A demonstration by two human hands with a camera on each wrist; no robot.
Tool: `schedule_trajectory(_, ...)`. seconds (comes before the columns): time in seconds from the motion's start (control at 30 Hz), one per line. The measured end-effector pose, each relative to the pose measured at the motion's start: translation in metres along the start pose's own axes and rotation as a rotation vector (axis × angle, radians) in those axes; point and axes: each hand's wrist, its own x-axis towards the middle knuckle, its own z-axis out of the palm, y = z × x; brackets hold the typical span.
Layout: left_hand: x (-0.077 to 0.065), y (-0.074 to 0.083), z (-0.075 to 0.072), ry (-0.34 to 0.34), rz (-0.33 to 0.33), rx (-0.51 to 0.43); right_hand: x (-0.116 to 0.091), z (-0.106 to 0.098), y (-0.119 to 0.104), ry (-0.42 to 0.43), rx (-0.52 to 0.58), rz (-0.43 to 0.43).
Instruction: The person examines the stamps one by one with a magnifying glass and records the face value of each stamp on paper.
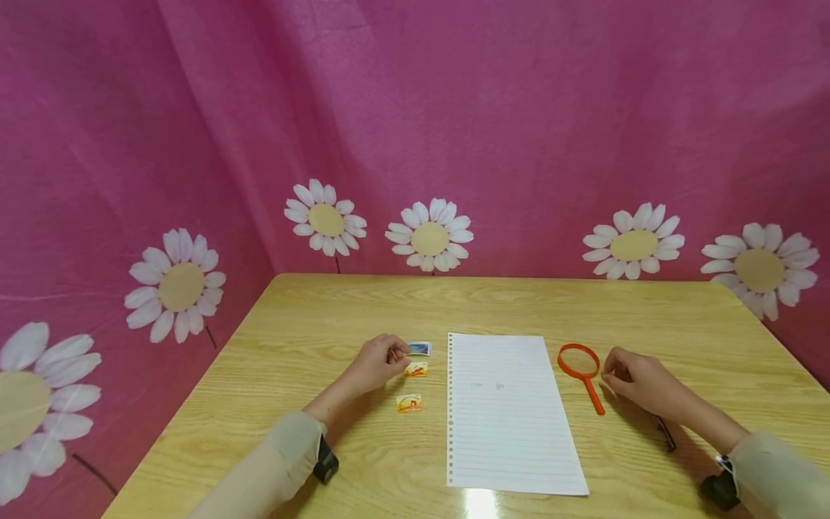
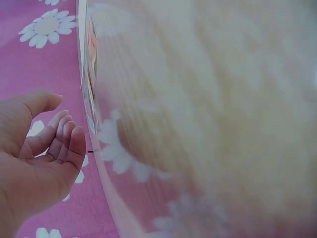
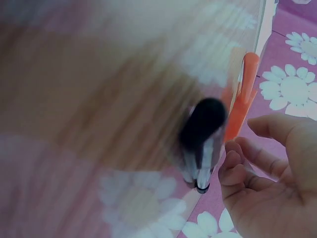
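My left hand point(image 1: 379, 360) is at the left of the sheet, fingers loosely bent and thumb apart from them, with nothing held. Its fingertips are right at the edges of a small blue stamp-like picture point(image 1: 421, 349) and a yellow one point(image 1: 417, 370). Another yellow picture point(image 1: 409, 404) lies nearer the front. On the right, my right hand point(image 1: 642, 378) rests low over the table, fingers loosely curled around nothing. Just left of it lies an orange-red magnifying glass point(image 1: 589, 389). A dark pen point(image 3: 203, 144) lies beneath the right wrist, partly hidden by the forearm in the head view.
A lined sheet of paper point(image 1: 509, 432) with punched holes along its left edge lies between the hands, bearing small faint marks. The wooden table point(image 1: 363, 306) meets a pink flowered curtain point(image 1: 519, 144) at the back and sides.
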Motion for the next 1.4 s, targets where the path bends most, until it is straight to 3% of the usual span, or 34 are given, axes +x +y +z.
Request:
schedule_trajectory(0.23,0.009,-0.005,-0.001,0.038,0.0,0.017,-0.004,0.003,-0.007,0.001,-0.001,-0.034)
schedule_trajectory(0.4,0.013,-0.007,-0.002,0.04,-0.009,0.023,-0.007,0.005,-0.012,-0.043,0.043,-0.032)
schedule_trajectory(0.67,0.022,-0.009,-0.003,0.022,-0.068,0.019,-0.01,0.007,-0.017,-0.112,0.095,-0.02)
schedule_trajectory(0.93,0.027,-0.013,0.0,-0.006,-0.091,0.04,-0.013,0.012,-0.022,-0.086,0.091,-0.05)
schedule_trajectory(1.4,0.033,-0.013,0.006,-0.051,-0.056,0.075,-0.013,0.014,-0.038,-0.082,0.028,0.238)
